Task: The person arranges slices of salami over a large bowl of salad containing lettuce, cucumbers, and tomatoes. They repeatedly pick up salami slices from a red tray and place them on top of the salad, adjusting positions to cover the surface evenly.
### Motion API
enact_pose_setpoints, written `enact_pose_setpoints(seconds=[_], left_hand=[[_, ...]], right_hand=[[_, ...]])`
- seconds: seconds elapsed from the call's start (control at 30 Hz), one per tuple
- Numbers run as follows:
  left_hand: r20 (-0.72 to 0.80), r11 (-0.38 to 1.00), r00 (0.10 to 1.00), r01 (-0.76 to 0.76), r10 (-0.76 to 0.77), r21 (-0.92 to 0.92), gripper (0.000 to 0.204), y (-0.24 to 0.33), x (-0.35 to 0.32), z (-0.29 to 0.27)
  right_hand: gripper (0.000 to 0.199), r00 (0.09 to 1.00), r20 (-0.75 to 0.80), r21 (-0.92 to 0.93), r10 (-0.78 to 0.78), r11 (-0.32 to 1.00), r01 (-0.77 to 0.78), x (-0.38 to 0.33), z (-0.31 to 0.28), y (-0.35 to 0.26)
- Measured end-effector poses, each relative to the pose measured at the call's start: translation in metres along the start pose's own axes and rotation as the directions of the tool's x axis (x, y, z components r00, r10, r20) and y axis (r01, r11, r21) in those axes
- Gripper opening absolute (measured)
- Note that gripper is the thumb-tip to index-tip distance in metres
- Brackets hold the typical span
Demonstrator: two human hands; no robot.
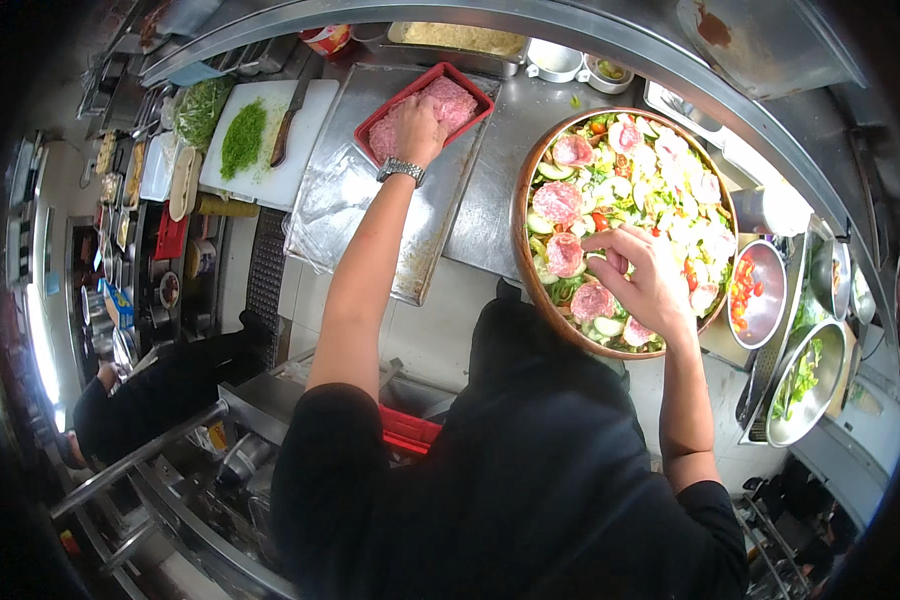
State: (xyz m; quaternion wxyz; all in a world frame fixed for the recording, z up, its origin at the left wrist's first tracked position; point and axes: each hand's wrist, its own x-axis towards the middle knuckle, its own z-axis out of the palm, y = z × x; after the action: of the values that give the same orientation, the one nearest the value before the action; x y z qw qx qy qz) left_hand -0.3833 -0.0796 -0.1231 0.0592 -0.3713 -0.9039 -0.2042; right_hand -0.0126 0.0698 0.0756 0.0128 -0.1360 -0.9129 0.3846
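My left hand (pixel 420 132), with a metal watch on its wrist, reaches into a red tray (pixel 361 142) of sliced salami (pixel 454 104). Its fingers are bent down onto the slices, and the fingertips are hidden. To the right, a large round wooden bowl (pixel 523 215) holds a salad of greens, cucumber slices and tomato pieces. Several salami rounds lie on top, mostly around the border. My right hand (pixel 645 280) hovers over the salad with fingers curled together, close to a salami round (pixel 565 254). What its fingertips hold, if anything, cannot be made out.
The red tray rests on a metal sheet pan (pixel 410 245). Left of it, a white cutting board (pixel 305 125) bears chopped greens (pixel 242 140) and a knife (pixel 284 135). Right of the salad stand metal bowls of tomatoes (pixel 760 290) and leaves (pixel 808 385). Another person (pixel 160 390) is at lower left.
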Motion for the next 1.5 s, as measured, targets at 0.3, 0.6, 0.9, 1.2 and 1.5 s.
enact_pose_setpoints(seconds=[0.3,0.6,0.9,1.2,1.5], left_hand=[[-0.180,0.995,0.983,-0.062,0.047,-0.076,0.041,0.014,-0.018,-0.011],[-0.289,0.741,0.796,0.271,-0.531,-0.615,0.028,0.046,-0.156,-0.045],[-0.118,0.628,0.800,0.359,-0.588,-0.691,0.022,0.037,-0.216,-0.050],[-0.320,0.730,0.795,0.212,-0.515,-0.650,0.019,0.009,-0.143,-0.061],[-0.239,0.636,0.738,0.316,-0.631,-0.704,0.019,0.001,-0.162,-0.062]], right_hand=[[0.020,0.995,-0.033,-0.012,-0.099,0.995,0.099,0.124,0.038,0.018],[0.035,0.993,-0.058,-0.324,-0.100,0.943,0.076,0.321,0.160,0.052],[0.035,0.994,-0.031,-0.285,0.103,0.952,-0.107,0.328,0.168,0.053],[0.035,0.887,0.243,-0.211,-0.392,0.872,0.443,0.347,0.209,-0.011],[0.031,0.822,0.488,-0.314,-0.294,0.819,0.480,0.369,0.210,-0.030]])
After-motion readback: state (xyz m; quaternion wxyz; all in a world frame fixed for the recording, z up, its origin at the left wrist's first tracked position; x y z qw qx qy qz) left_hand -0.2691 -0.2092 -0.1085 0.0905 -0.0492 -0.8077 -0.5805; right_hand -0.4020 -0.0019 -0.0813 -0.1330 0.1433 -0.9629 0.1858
